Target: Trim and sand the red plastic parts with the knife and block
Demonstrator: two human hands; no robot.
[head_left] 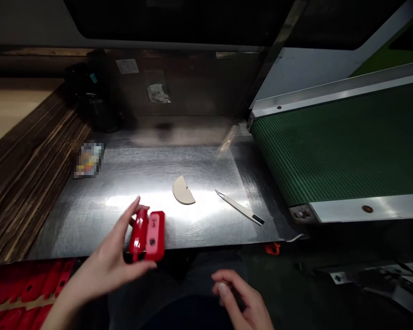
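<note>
Two red plastic pieces (147, 235) sit pinched in the left hand (112, 261) at the steel table's (124, 183) front edge; the right hand (242, 300) hangs below, loosely curled, empty. A beige half-disc (183, 190) and slim knife (240, 207) lie mid-table beside the green conveyor (347, 146).

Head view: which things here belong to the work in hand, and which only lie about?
In hand:
- red part, held by the left hand at the table edge
- more red parts, low left
- right hand, holding nothing visible

Lying about:
- knife
- beige half-disc
- blurred packet
- green belt
</note>
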